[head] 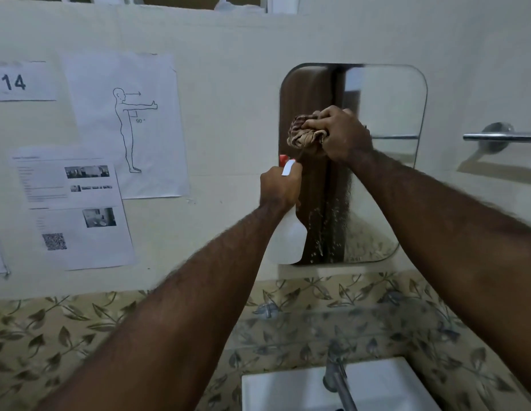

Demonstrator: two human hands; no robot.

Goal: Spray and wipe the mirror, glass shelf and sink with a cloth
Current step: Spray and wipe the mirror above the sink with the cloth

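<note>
Grips spray btl point(290, 240) w/ L hand point(280, 186) at mirror point(387, 99) 8 o'clock edge; clutches bunched cloth point(302, 132) w/ R hand point(345, 136) against mirror ctr; droplets point(326, 232) at 6 o'clock.

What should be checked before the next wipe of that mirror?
1. Grip on cloth: ok. The right hand holds it bunched.
2. Cloth touching the mirror: cannot tell. It is in front of the glass, near the middle.
3. Spray on the mirror: ok. Droplets cover the lower part.
4. Lower part wiped: not ok. The droplets lie below the cloth.
5. Bottle secure: ok. The left hand grips its neck, at the mirror's left edge.
6. Sink wiped: cannot tell.
</note>
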